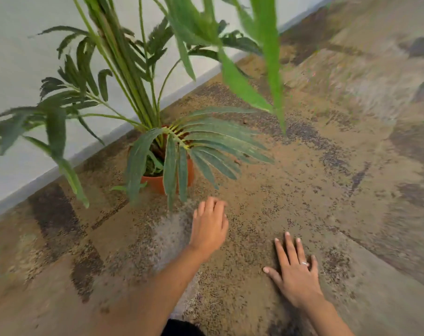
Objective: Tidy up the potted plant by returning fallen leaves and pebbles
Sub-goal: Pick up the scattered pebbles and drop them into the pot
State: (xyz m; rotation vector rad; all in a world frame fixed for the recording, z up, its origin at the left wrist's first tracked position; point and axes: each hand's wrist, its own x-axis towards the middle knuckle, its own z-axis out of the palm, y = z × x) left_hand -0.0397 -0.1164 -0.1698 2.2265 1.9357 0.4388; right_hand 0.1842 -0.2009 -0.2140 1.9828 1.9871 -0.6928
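Fingers of the right hand [297, 275] lie spread flat, empty, on mottled brown carpet [327, 190]; left hand [209, 226] curls loosely, contents unclear. Drooping fronds [206, 141] hide the orange pot [157, 183] beside a pale wall [17, 69].

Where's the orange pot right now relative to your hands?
In the head view the orange pot stands on the carpet left of centre, near the wall, just beyond and slightly left of the left hand; drooping fronds partly cover it.

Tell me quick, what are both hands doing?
Left hand: fingers curled down over the carpet near the pot; whether it holds anything cannot be told.
Right hand: open, flat on the carpet, holding nothing.
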